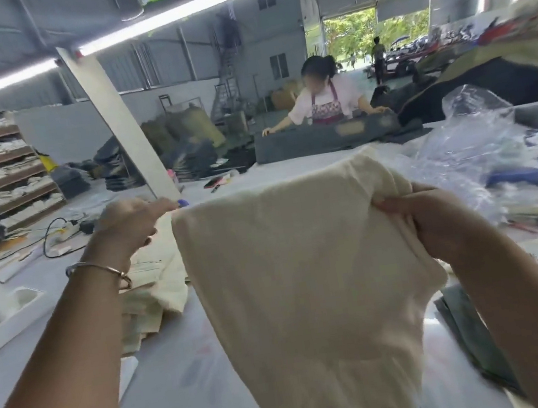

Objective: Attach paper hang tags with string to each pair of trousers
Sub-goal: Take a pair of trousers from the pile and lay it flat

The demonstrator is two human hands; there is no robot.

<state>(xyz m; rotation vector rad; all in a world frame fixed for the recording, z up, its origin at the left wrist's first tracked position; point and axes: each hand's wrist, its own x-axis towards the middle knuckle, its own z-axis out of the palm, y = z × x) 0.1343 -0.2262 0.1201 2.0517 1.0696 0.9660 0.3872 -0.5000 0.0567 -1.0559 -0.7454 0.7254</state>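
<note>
Both hands, the left hand and right hand, grip cream trousers above the desk, likely readying tagging; next, find the waistband.

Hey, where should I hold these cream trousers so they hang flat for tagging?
Hold the cream trousers by the two top corners, as now: the left hand pinches the left corner from the side, and the right hand grips the bunched right edge. Coming from the outer sides probably keeps the cloth spread and hanging straight.
</note>
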